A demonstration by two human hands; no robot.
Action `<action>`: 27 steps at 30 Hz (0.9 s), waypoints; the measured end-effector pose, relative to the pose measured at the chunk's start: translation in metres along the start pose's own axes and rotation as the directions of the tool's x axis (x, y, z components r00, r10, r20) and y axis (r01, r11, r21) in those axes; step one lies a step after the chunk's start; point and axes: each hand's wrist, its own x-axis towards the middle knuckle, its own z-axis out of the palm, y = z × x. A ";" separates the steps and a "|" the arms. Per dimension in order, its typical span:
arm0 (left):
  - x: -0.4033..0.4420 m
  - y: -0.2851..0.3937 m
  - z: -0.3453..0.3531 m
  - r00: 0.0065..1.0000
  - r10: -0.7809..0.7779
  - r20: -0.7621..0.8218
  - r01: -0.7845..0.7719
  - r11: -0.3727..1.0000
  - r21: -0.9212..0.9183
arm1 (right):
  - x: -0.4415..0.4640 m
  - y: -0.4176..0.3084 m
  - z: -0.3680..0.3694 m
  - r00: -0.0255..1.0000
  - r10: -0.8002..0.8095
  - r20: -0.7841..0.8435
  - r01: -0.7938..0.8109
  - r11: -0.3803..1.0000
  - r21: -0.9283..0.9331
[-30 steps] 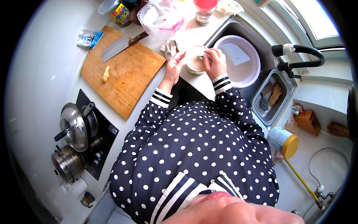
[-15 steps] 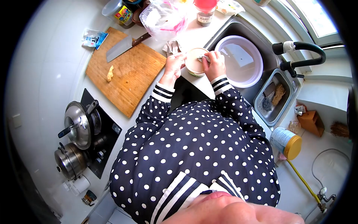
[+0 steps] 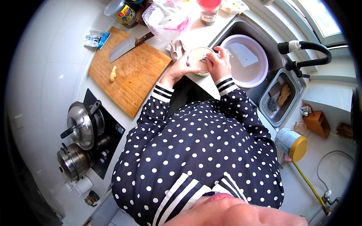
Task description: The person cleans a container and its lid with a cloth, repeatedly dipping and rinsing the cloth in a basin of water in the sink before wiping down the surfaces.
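A round tub with a pale beige top (image 3: 197, 59) is at the counter's edge beside the sink. My left hand (image 3: 181, 69) grips its left side, with the thumb lying across the near part of the top. My right hand (image 3: 219, 63) is closed over the tub's right side, pinching a small whitish, crumpled piece (image 3: 205, 58) against the top. What that piece is, I cannot make out. Just behind my left hand lies a crumpled beige cloth (image 3: 175, 49).
A cutting board (image 3: 132, 83) to the left bears a cleaver (image 3: 122, 49) and ginger (image 3: 113, 74). On the right, the sink holds a lilac basin (image 3: 245, 62) with water, beside a black faucet (image 3: 316, 51). Pots (image 3: 81, 126) stand far left; a plastic bag (image 3: 166, 19) lies behind.
My left thumb has moved over the tub's top, and the left hand wraps further round the near side. My right hand's fingers have lifted slightly. The whole view has shifted a little.
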 end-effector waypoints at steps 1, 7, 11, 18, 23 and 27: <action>-0.002 0.002 0.004 1.000 0.028 0.012 -0.029 0.994 0.110 | 0.005 -0.004 -0.004 0.998 -0.064 0.012 0.065 0.996 -0.054; -0.001 -0.006 0.006 0.979 0.206 -0.011 -0.172 0.845 0.507 | 0.023 -0.015 0.017 0.966 -0.156 0.206 0.179 0.979 -0.094; 0.003 -0.023 0.000 0.955 0.292 -0.046 -0.220 0.805 0.550 | 0.015 -0.018 0.010 0.875 -0.421 0.238 0.429 0.903 0.020; 0.002 -0.016 -0.003 0.931 0.361 0.053 -0.324 0.749 0.578 | 0.001 -0.010 -0.042 0.814 -0.295 0.501 0.295 0.952 0.081; 0.003 -0.001 -0.007 0.933 0.325 0.154 -0.333 0.621 0.709 | 0.005 -0.012 -0.038 0.921 -0.088 0.379 -0.001 0.973 0.229; 0.007 0.007 -0.006 0.928 0.314 0.201 -0.360 0.615 0.702 | 0.013 0.011 0.004 0.847 0.344 0.405 -0.531 0.544 0.649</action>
